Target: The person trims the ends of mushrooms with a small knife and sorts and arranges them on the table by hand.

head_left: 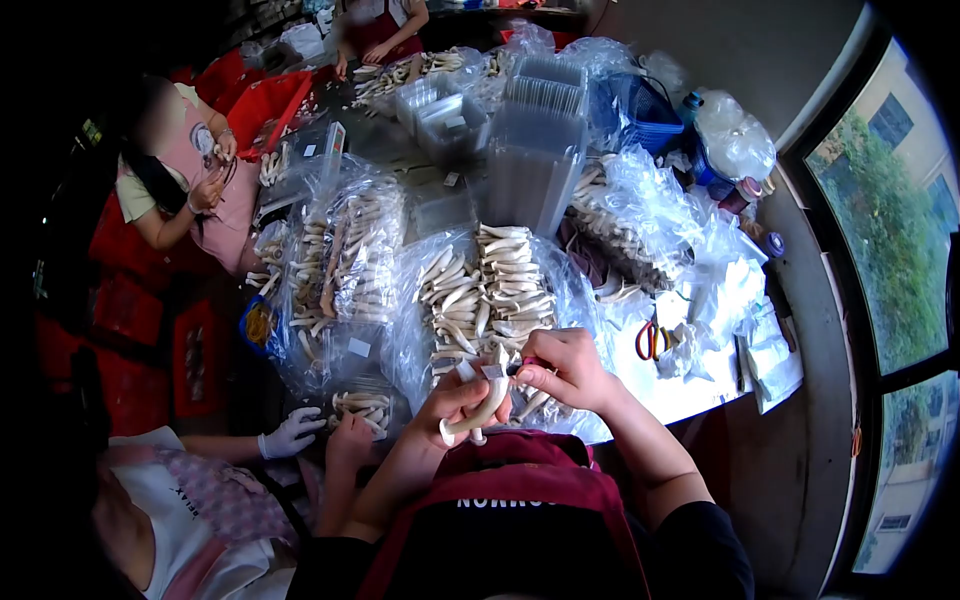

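My left hand [452, 404] is closed round a long pale mushroom [487, 409] with a curved stem, held above the table's front edge. A second mushroom end [478, 437] shows just below it. In my right hand [575, 368], the fingers pinch a small knife with a pinkish handle [528, 363], close to the mushroom's upper end. The blade is too small to make out clearly. Just beyond both hands, rows of long white mushrooms [513, 280] lie on an opened clear plastic bag [408, 345].
Tall stacked clear trays [537, 150] stand behind the mushrooms. Orange-handled scissors [653, 340] lie right, near crumpled plastic bags [650, 190]. Bagged mushrooms [368, 245] lie left. A co-worker's gloved hand [292, 433] is close at left, beside a tray of mushrooms [362, 408]. Other people stand farther back.
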### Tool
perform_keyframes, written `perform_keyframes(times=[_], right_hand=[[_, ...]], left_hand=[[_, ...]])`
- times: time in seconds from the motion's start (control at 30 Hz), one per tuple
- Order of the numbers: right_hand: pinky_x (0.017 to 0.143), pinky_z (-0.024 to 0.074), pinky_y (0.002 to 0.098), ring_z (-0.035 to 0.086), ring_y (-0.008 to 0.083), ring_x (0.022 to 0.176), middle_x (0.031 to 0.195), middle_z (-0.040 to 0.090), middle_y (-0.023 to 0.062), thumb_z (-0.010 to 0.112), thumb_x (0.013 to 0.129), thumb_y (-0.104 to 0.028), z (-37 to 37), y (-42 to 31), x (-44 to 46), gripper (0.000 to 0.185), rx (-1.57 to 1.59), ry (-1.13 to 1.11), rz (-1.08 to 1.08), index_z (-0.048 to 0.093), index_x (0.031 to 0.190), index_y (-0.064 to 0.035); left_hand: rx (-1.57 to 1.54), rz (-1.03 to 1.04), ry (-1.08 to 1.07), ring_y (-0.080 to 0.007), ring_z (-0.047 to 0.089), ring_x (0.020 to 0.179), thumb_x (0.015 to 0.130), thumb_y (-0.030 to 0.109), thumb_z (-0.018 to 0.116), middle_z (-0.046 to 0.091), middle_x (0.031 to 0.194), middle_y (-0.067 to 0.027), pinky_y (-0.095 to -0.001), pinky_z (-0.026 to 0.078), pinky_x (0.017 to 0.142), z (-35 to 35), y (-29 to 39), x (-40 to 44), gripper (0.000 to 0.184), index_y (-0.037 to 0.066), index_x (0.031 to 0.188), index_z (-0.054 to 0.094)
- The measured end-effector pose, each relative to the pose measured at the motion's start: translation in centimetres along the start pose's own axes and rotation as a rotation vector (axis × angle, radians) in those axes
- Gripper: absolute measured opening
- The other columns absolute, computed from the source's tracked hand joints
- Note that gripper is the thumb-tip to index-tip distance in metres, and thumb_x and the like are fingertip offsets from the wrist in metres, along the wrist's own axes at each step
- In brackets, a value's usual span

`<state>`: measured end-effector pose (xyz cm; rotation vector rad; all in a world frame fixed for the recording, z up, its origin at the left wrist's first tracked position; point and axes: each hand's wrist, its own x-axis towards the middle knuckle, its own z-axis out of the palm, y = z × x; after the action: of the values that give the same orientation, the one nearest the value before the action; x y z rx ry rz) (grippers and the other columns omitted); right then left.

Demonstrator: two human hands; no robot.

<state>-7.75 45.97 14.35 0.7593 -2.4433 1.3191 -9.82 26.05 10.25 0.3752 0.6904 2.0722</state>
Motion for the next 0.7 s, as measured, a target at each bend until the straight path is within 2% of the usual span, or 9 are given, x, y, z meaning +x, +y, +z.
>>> perform_keyframes(times=[0.17, 0.23, 0.33, 0.43, 0.57, 0.63, 0.7], right_hand=[[0.047, 0.0394, 0.0344, 0.054, 0.0273, 0.052, 0.058, 0.051, 0.0105, 0.059, 0.079, -0.030, -0.6, 1.1, -0.2, 0.028, -0.081, 0.162, 0.211, 0.053, 0.070, -0.0043], [0.048, 0.0400, 0.0343, 0.054, 0.0273, 0.052, 0.058, 0.052, 0.0097, 0.060, 0.078, -0.030, -0.6, 0.8, -0.4, 0.027, -0.003, 0.117, 0.200, 0.054, 0.070, -0.0049], [0.049, 0.0412, 0.0347, 0.054, 0.0272, 0.053, 0.058, 0.051, 0.0082, 0.061, 0.077, -0.029, 0.0, -0.7, 0.1, 0.024, -0.091, -0.021, -0.043, 0.054, 0.069, -0.0071], [0.045, 0.0377, 0.0346, 0.050, 0.0281, 0.049, 0.057, 0.049, 0.0087, 0.060, 0.078, -0.030, 0.4, -1.0, 0.3, 0.029, -0.075, -0.003, -0.098, 0.051, 0.070, -0.0042], [0.046, 0.0404, 0.0345, 0.054, 0.0270, 0.051, 0.059, 0.052, 0.0079, 0.062, 0.076, -0.030, 0.2, -0.6, 0.2, 0.026, -0.185, 0.003, -0.053, 0.054, 0.068, -0.0069], [0.045, 0.0404, 0.0345, 0.054, 0.0264, 0.050, 0.058, 0.052, 0.0081, 0.062, 0.077, -0.030, 0.0, -0.4, 0.3, 0.026, -0.181, 0.037, -0.044, 0.054, 0.068, -0.0065], [0.046, 0.0402, 0.0341, 0.053, 0.0259, 0.050, 0.057, 0.051, 0.0083, 0.062, 0.077, -0.029, -0.4, 0.0, 0.2, 0.026, -0.226, 0.146, 0.096, 0.053, 0.068, -0.0061]], left_hand=[[0.036, -0.006, -0.018, -0.0100, 0.051, 0.059, 0.081, 0.029, 0.059, 0.059, 0.074, -0.0113, -0.0205, 0.034, 0.051, -0.2, -0.1, -0.4, 0.039, 0.002, 0.106, 0.048], [0.054, -0.008, 0.026, -0.0103, 0.053, 0.061, 0.081, 0.030, 0.059, 0.059, 0.074, -0.0112, -0.0199, 0.035, 0.051, 0.2, 0.2, -0.4, 0.039, 0.001, 0.106, 0.048], [0.064, -0.034, 0.092, -0.0119, 0.057, 0.065, 0.081, 0.024, 0.058, 0.060, 0.078, -0.0112, -0.0180, 0.041, 0.054, 0.1, 0.6, -0.3, 0.037, 0.001, 0.107, 0.046], [0.076, -0.006, 0.102, -0.0125, 0.059, 0.069, 0.081, 0.019, 0.056, 0.059, 0.082, -0.0112, -0.0173, 0.041, 0.055, 0.4, 0.3, -0.2, 0.035, 0.000, 0.109, 0.045], [0.174, -0.028, 0.196, -0.0089, 0.055, 0.059, 0.080, 0.019, 0.059, 0.061, 0.076, -0.0142, -0.0161, 0.038, 0.050, 1.7, 1.2, -0.6, 0.031, 0.001, 0.101, 0.046], [0.183, -0.014, 0.197, -0.0088, 0.055, 0.059, 0.080, 0.020, 0.060, 0.061, 0.077, -0.0144, -0.0161, 0.038, 0.050, 1.5, 1.0, -0.8, 0.030, 0.001, 0.100, 0.046], [0.192, 0.000, 0.199, -0.0087, 0.055, 0.059, 0.080, 0.020, 0.060, 0.061, 0.077, -0.0145, -0.0161, 0.037, 0.049, 1.2, 1.0, -1.0, 0.029, 0.002, 0.099, 0.047]])
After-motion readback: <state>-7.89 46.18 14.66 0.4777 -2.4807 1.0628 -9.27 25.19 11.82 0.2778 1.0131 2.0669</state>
